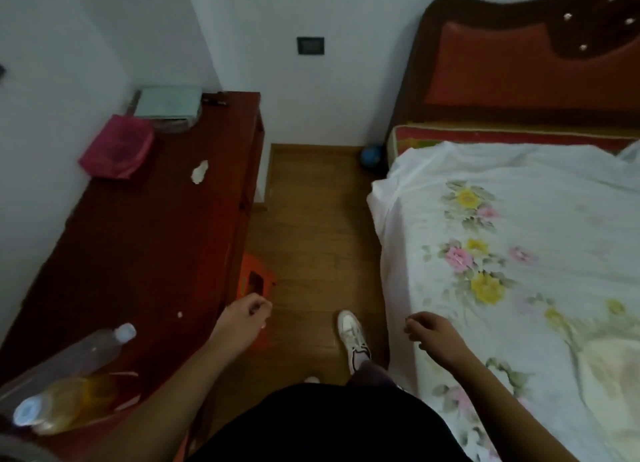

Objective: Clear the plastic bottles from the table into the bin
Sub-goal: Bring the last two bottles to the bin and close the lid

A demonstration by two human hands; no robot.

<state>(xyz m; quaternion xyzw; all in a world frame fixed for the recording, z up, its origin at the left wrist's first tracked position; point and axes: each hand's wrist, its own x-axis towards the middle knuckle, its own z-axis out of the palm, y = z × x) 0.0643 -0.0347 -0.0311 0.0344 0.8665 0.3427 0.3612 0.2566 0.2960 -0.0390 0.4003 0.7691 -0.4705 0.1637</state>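
Two plastic bottles lie at the near left end of the dark red table [149, 240]. The clear bottle [79, 354] points its white cap to the upper right. The yellowish bottle [65, 404] lies beside it with its pale cap toward me. An orange bin [254, 283] stands on the floor against the table's side, partly hidden by my left hand [244, 318]. That hand hovers over the bin with curled fingers and nothing visible in it. My right hand [434, 337] hangs loosely curled and empty at the bed's edge.
Farther along the table lie a crumpled white tissue [200, 171], a pink bag [119, 146] and a pale box [169, 105]. A bed with a flowered white sheet [512, 253] fills the right. A narrow strip of wooden floor [315, 226] runs between, with my white shoe [353, 337].
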